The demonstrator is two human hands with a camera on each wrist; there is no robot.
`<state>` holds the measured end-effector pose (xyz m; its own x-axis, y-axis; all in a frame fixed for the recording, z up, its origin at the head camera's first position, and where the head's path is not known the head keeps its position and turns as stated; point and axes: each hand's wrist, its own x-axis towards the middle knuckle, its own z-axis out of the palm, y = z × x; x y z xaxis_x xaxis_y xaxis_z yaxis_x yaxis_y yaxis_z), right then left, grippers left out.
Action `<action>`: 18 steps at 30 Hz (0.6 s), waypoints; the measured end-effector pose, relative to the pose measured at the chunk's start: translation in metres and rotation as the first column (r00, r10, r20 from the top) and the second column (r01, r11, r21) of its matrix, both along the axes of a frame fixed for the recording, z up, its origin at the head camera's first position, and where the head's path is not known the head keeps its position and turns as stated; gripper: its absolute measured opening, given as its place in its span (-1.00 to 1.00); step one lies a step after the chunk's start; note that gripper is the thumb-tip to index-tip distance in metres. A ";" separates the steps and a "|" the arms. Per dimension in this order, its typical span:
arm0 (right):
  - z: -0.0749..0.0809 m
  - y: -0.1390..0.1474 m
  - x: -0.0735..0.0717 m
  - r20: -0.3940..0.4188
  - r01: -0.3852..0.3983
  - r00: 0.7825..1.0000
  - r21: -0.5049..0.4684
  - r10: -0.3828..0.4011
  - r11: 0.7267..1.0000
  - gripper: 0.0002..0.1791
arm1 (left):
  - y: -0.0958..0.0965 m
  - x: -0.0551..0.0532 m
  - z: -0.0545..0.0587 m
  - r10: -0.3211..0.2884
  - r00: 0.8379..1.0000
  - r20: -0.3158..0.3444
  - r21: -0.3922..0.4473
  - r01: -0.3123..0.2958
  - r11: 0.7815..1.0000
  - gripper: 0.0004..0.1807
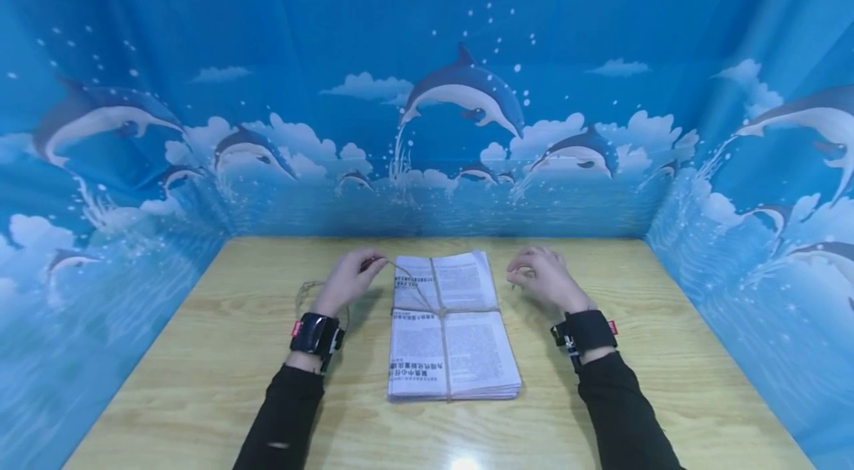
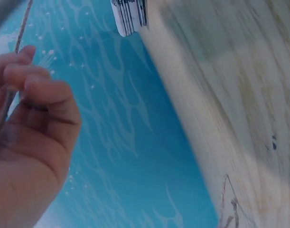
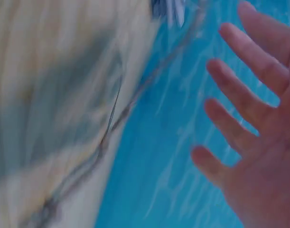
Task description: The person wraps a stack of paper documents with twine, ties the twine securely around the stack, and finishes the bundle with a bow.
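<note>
A stack of folded newspapers (image 1: pixel 416 351) lies on the table, bound crosswise with brown twine (image 1: pixel 445 359) that meets in a knot near the middle. Beside the stack's upper left, my left hand (image 1: pixel 348 281) pinches a twine end raised off the paper; that strand (image 2: pixel 22 26) also shows between its curled fingers in the left wrist view. To the upper right of the stack, my right hand (image 1: pixel 543 277) hovers apart from the paper. Its fingers are spread and relaxed in the right wrist view, and a blurred strand of twine (image 3: pixel 154 73) hangs beside them, not gripped.
Loose twine (image 1: pixel 304 293) lies in a loop on the wooden table (image 1: pixel 220 351), by the left wrist. Blue dolphin-print sheets (image 1: pixel 320 203) enclose the table at the back and both sides. Each wrist wears a strapped camera device, the left one (image 1: pixel 316 334) dark and boxy.
</note>
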<state>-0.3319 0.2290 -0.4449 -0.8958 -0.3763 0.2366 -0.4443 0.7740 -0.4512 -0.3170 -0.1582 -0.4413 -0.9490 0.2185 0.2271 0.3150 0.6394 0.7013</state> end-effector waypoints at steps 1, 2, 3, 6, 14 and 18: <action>-0.001 -0.004 0.002 0.052 -0.037 0.998 -0.004 0.037 0.999 -0.82 | 0.001 -0.001 0.000 -0.002 1.000 0.004 -0.002 0.002 1.000 -0.73; -0.001 -0.010 0.003 0.104 -0.087 0.991 -0.023 0.089 0.996 -0.77 | 0.002 -0.001 0.000 0.000 1.000 0.008 -0.006 0.000 1.000 -0.72; -0.001 -0.016 0.005 0.149 -0.136 0.979 -0.038 0.140 0.990 -0.73 | 0.003 -0.001 0.000 -0.002 1.000 0.012 -0.005 0.002 1.000 -0.71; -0.003 -0.035 0.009 0.227 -0.262 0.937 -0.047 0.266 0.964 -0.73 | 0.007 -0.001 -0.001 -0.019 1.000 0.021 -0.001 0.019 1.000 -0.70; -0.013 -0.055 0.011 0.042 -0.218 0.976 0.098 0.215 0.971 -0.95 | 0.015 -0.001 -0.003 -0.009 0.998 -0.062 -0.129 0.000 0.992 -0.77; -0.011 -0.055 0.013 0.005 -0.179 0.984 0.122 0.180 0.976 -0.94 | 0.021 -0.001 -0.002 0.070 0.990 -0.120 -0.230 -0.096 0.969 -0.80</action>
